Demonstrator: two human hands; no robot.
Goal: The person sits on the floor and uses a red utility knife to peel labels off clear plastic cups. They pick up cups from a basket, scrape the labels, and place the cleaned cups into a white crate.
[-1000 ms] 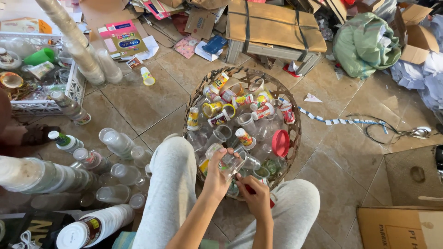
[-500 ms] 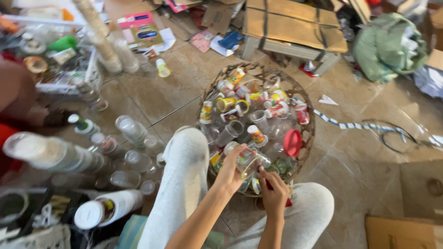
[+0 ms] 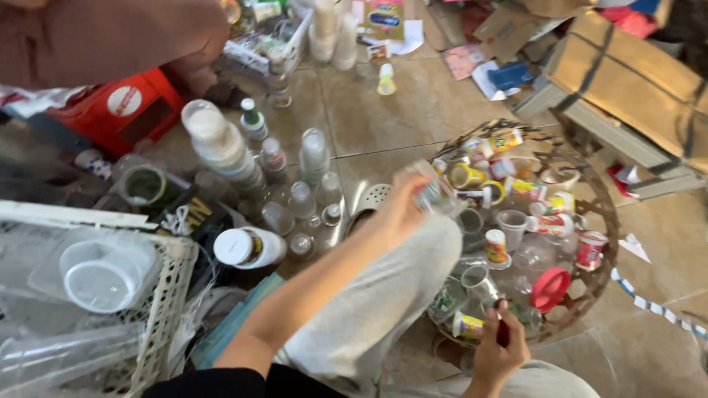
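Observation:
My left hand (image 3: 398, 210) is raised over my left knee and grips a clear plastic cup (image 3: 435, 188) with a printed band. My right hand (image 3: 498, 354) is low by my right leg, closed on a small dark object (image 3: 504, 332) that I cannot make out, touching the near rim of a round wicker basket (image 3: 601, 221). The basket holds several small plastic cups, printed labels and a red lid (image 3: 549, 289). My grey trousers (image 3: 383, 295) fill the lower middle.
Stacks of clear cups (image 3: 221, 147) and small bottles (image 3: 313, 155) stand on the tiled floor at left. A white lattice crate (image 3: 158, 295) with clear tubs is at lower left. A red crate (image 3: 125, 103) and another person's sleeve (image 3: 110, 37) are upper left. Cardboard (image 3: 634, 74) lies upper right.
My view has swung left and closer. My left hand has lifted a cup up and to the left, away from my right hand, which stayed low by the basket rim.

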